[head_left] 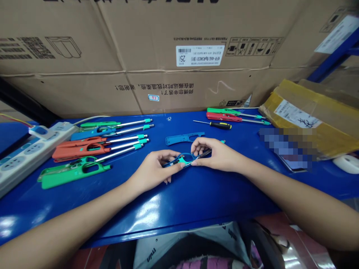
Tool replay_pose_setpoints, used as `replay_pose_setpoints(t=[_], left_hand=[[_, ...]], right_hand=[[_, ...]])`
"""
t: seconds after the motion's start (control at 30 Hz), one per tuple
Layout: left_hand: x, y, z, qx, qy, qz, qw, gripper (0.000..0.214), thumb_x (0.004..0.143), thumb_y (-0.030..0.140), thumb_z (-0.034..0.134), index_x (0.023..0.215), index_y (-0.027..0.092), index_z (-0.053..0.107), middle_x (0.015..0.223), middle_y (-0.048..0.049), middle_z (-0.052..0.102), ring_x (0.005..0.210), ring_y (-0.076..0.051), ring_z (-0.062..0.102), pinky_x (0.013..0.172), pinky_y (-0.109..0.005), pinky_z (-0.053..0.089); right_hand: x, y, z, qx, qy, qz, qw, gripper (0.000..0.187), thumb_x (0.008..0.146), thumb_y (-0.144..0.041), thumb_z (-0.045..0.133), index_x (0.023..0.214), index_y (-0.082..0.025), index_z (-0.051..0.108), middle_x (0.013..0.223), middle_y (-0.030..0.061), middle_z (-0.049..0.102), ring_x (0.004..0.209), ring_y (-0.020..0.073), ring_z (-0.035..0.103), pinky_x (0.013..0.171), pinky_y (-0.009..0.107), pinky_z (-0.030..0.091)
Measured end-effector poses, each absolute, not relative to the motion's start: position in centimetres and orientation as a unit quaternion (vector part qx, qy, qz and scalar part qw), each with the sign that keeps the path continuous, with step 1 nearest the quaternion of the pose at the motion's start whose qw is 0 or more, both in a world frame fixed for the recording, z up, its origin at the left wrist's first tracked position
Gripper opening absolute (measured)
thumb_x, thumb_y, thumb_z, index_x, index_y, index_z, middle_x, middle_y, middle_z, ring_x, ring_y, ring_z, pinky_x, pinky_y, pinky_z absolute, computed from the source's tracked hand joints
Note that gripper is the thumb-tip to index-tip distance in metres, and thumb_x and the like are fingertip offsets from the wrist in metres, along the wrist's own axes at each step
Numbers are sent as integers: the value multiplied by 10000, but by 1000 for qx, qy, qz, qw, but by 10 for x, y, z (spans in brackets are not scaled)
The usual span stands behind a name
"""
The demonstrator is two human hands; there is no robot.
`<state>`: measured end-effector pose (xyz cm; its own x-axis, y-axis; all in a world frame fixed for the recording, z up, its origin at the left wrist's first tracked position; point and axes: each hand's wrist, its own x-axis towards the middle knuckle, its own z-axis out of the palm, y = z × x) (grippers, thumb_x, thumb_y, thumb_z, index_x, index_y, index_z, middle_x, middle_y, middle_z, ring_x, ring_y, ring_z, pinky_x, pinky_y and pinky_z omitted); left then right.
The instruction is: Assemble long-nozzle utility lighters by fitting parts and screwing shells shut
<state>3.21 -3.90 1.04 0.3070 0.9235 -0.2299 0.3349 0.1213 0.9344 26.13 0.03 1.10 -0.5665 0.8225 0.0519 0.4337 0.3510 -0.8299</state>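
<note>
Both my hands hold a blue long-necked lighter [187, 154], its inner parts partly covered by my fingers. My left hand [153, 170] is closed round the handle end, with the thumb at a teal trigger [181, 160]. At the other side, my right hand [217, 155] pinches the lighter near its metal tube. Just behind my hands a loose blue handle half [179, 139] lies flat on the table. A screwdriver [220, 125] with a black and yellow grip rests farther back.
Several lighters in red [81, 150], green [70, 173] and blue lie at left beside a white power strip [33, 149]. Two more lighters [224, 116] are at the back right. A yellow-taped parcel [297, 101] and a phone [288, 149] sit right. Cardboard [151, 45] walls the back.
</note>
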Motion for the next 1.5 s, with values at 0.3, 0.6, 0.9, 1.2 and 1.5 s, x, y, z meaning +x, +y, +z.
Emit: replay_pose_setpoints(t=[0.3,0.6,0.9,1.2,1.5], left_hand=[[29,-37,2,606,509,278,544,455,730,347,812,1132,156,714,837,-38,713,454,-73,568,432,-207,540],[32,-39,9,593,516,268,557,429,722,299,805,1114,145,721,787,-8,684,459,-64,549,436,-198,528],[31,-37,16,579,527,267,562,408,737,302,802,1104,140,726,837,-37,706,447,-63,563,422,-188,508],[27,-33,9,566,523,263,581,408,743,277,804,1116,132,724,797,-21,701,432,-59,555,410,-184,508],[28,-34,11,568,531,257,574,406,754,265,798,1127,124,721,819,-26,702,439,-54,558,414,-174,501]], right_hand=[[266,-2,15,-384,-812,384,215,303,777,-246,778,1060,-170,701,931,42,720,843,163,661,811,334,553],[266,-3,18,-391,-826,366,175,172,828,-225,737,984,-155,751,902,53,769,798,165,684,766,298,549],[298,14,35,-345,-870,344,76,205,949,-313,574,990,-198,739,1004,46,756,898,187,688,796,319,524],[291,21,30,-348,-854,363,132,248,897,-403,673,903,-167,750,957,66,758,883,192,681,808,305,497],[293,20,31,-343,-855,372,114,225,892,-376,686,919,-171,772,931,57,769,862,189,689,791,304,506]])
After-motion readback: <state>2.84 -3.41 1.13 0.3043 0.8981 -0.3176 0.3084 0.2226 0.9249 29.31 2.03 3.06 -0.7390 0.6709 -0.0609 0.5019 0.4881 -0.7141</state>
